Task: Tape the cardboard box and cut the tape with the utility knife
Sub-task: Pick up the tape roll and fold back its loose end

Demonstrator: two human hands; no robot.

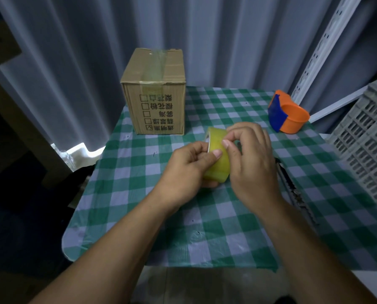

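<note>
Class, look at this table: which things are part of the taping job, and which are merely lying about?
In the job:
box
tape roll, held by the left hand and right hand
dark tool by the right hand, possibly the knife

Lying about:
orange dispenser
grey crate
checked cloth

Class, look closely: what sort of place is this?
Probably a makeshift packing corner in a storeroom: a checked tablecloth, a grey plastic crate, slotted metal shelving and a curtain behind.

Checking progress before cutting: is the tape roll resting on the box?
No, both hands hold the yellowish tape roll above the checked tablecloth, apart from the cardboard box.
</note>
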